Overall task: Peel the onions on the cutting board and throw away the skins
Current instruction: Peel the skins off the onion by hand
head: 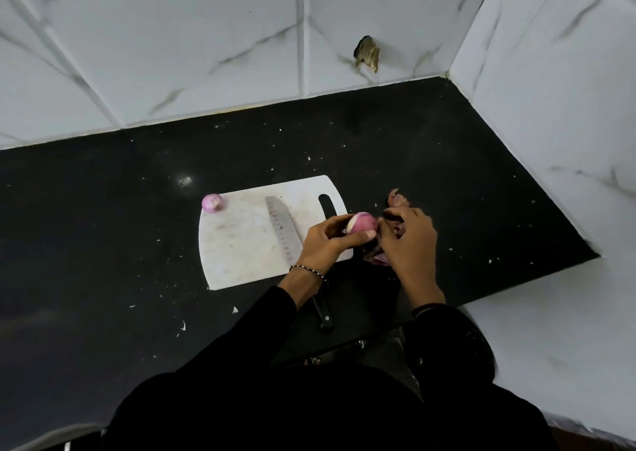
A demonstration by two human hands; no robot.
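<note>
My left hand (325,240) grips a red onion (362,226) just above the right edge of the white cutting board (241,244). My right hand (409,240) pinches at the onion's right side, where dark skin hangs. Loose purple skins (396,198) lie on the counter to the right of the board, partly hidden under my right hand. A second, peeled-looking onion (212,203) sits at the board's far left corner. A knife (283,232) lies on the board with its handle running under my left wrist.
The black countertop (103,227) is speckled with small skin flakes. White marble-look tiled walls close it off at the back and right. A hole in the tile (367,53) shows on the back wall. My dark sleeves fill the bottom of the view.
</note>
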